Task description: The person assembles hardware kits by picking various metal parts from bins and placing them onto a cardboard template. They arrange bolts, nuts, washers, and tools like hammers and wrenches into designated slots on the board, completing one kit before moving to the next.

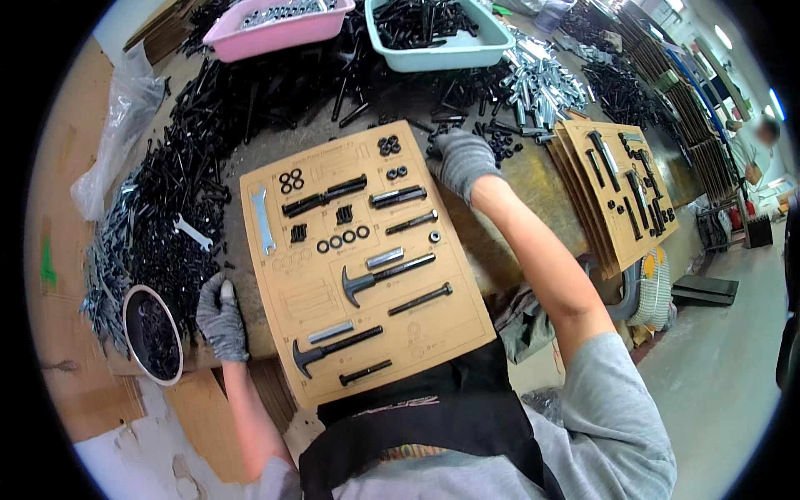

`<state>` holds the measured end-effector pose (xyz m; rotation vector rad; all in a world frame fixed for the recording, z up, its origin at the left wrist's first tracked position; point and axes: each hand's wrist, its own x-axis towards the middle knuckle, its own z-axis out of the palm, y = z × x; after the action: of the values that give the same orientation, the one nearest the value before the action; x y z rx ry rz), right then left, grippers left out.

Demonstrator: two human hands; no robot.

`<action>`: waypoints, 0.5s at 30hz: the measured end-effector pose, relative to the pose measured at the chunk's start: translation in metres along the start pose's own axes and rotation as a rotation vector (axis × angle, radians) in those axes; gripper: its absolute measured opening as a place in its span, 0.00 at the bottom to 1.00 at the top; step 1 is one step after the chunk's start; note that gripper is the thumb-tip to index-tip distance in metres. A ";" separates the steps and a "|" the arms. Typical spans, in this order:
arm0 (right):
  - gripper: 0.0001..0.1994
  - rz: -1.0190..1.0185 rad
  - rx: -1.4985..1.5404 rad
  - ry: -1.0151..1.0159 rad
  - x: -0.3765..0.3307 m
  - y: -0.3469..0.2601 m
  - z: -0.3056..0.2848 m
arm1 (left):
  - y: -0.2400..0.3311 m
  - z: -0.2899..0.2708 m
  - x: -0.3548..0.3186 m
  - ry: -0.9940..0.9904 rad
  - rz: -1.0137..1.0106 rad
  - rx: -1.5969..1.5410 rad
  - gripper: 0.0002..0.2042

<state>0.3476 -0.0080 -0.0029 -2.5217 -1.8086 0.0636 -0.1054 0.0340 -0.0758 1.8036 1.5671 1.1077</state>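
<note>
**Gloved hands at a card of black hardware**

I see a tan cardboard card (pixel 367 258) lying flat on the worn bench (pixel 517 179), its face printed with outlines. On it sit matte black bolts, small rings, a flat silver wrench (pixel 263 218) near its left edge, two short silver sleeves and two hammer-shaped black pieces.

My left hand (pixel 221 318), in a grey knit glove, rests at the bench's near left edge beside the card, fingers curled loosely; I cannot tell whether it holds anything. My right hand (pixel 461 161), gloved the same, reaches to the card's far right corner, fingers bent down onto a scatter of small black nuts (pixel 500 143); a grip is not visible.

A round metal bowl (pixel 152 333) at the near left corner holds black rings. At the far edge, a pink tub (pixel 279 29) holds grey parts and a pale blue tub (pixel 442 42) holds black bolts. Loose black screws (pixel 179 217) heap across the left side. A stack of filled cards (pixel 621 187) sits at the right edge. Beyond is a grey workshop floor.
</note>
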 end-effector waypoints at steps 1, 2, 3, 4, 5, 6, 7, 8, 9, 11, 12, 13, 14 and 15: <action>0.13 -0.009 -0.040 -0.027 0.008 0.001 0.005 | 0.002 0.000 0.001 -0.005 -0.012 -0.007 0.10; 0.10 -0.020 -0.038 -0.003 0.012 0.004 0.013 | -0.005 0.000 0.001 -0.003 -0.004 -0.028 0.10; 0.08 -0.018 -0.090 -0.033 0.010 -0.002 0.008 | -0.008 0.000 0.000 -0.006 -0.004 -0.032 0.10; 0.09 -0.067 -0.136 -0.012 0.004 -0.009 0.004 | -0.010 -0.003 -0.001 -0.003 -0.006 -0.035 0.10; 0.09 -0.117 -0.180 0.009 -0.005 -0.015 0.000 | -0.012 -0.005 -0.002 0.000 -0.008 -0.037 0.10; 0.10 -0.159 -0.191 -0.023 -0.013 -0.012 -0.008 | -0.002 -0.003 -0.002 -0.013 -0.010 -0.030 0.10; 0.11 -0.210 -0.172 -0.040 -0.015 -0.008 -0.010 | -0.001 -0.003 -0.002 -0.013 -0.014 -0.046 0.10; 0.11 -0.241 -0.159 -0.038 -0.014 -0.004 -0.006 | -0.001 -0.002 -0.002 -0.014 -0.017 -0.062 0.10; 0.11 -0.270 -0.144 -0.036 -0.011 -0.003 -0.004 | -0.001 -0.002 -0.001 -0.015 -0.020 -0.077 0.10; 0.12 -0.259 0.005 -0.083 -0.008 0.001 -0.003 | -0.002 -0.003 -0.002 -0.021 0.013 -0.037 0.09; 0.12 -0.276 0.041 -0.064 -0.008 0.008 0.000 | -0.001 -0.001 -0.002 -0.021 0.032 -0.037 0.09; 0.12 -0.300 0.083 -0.042 -0.007 0.015 0.004 | 0.001 -0.002 0.000 -0.013 0.052 -0.031 0.09; 0.12 -0.275 0.129 -0.074 -0.006 0.023 0.008 | 0.001 0.000 0.001 0.007 0.081 -0.016 0.08; 0.11 -0.237 0.163 -0.096 -0.012 0.024 0.007 | -0.004 -0.001 0.003 0.000 0.118 -0.030 0.08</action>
<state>0.3666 -0.0268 -0.0116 -2.2158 -2.0321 0.3151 -0.1081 0.0373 -0.0776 1.8971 1.4525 1.1788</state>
